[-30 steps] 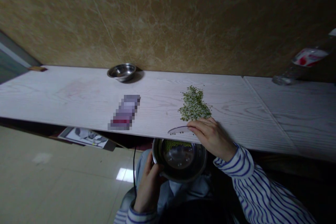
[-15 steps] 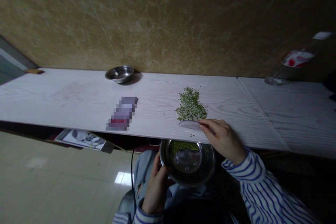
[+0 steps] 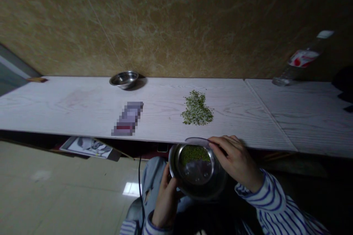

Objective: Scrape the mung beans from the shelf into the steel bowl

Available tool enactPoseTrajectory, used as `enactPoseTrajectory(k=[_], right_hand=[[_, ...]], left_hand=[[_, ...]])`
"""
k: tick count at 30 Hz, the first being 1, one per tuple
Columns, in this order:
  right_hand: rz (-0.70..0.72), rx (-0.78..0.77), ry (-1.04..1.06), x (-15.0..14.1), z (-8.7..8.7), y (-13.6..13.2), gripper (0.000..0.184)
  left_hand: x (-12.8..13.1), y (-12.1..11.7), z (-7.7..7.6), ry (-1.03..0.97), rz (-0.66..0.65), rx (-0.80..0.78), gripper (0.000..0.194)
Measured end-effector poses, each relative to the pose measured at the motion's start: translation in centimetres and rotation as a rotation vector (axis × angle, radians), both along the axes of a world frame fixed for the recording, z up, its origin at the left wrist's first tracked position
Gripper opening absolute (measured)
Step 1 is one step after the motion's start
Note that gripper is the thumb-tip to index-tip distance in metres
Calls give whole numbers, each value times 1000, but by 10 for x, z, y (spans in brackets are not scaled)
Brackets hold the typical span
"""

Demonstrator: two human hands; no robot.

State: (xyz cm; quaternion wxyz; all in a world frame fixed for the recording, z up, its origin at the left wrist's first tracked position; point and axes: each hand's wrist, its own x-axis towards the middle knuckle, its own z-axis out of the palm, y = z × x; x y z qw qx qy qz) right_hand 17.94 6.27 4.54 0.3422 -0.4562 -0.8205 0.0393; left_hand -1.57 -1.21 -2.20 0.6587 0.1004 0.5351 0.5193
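My left hand grips the left side of a steel bowl, held below the table's front edge above my lap. Small green beans, like mung beans, lie in the far part of the bowl; its near floor is bare and shiny. Pinched in my right hand is a thin, flat, pale piece with a curved edge, at the table edge right above the bowl's far rim. A loose patch of the same green beans is spread on the table beyond it.
On the white wood-grain table stand a small steel bowl at the back and a plastic bottle at the right. A blurred-out flat object lies left of the beans. Below the table is an open drawer.
My right hand has drawn the flat piece towards me, from the tabletop to the edge above the bowl. The few stray beans near the edge are gone from the table. My left hand keeps its hold.
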Motion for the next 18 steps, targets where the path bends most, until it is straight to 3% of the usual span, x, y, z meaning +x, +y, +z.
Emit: enactPoseTrajectory(k=[3,11,18], right_hand=[[-66,44,16,10,0,-1,12],[-179,83,127,31,-4,-6,13],[-248,13,206,46,-15,-6,18]], left_hand=[[1,-7,-3,34,60,-18,70],[5,-24,-13,-10,-62,-33,60],[6,-21,-6,61,-26,-14,60]])
